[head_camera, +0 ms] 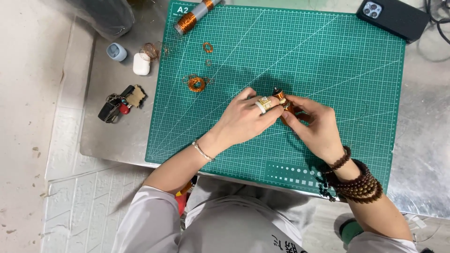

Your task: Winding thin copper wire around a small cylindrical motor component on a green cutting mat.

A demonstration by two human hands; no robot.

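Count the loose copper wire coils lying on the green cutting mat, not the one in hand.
3: a larger tangled coil at mid-left, a small ring above it, and a faint tiny loop between them. The hands may hide more.

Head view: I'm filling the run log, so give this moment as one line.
left hand: holds copper coil | right hand: pinches same coil | under: green cutting mat | nearby: loose wire loops
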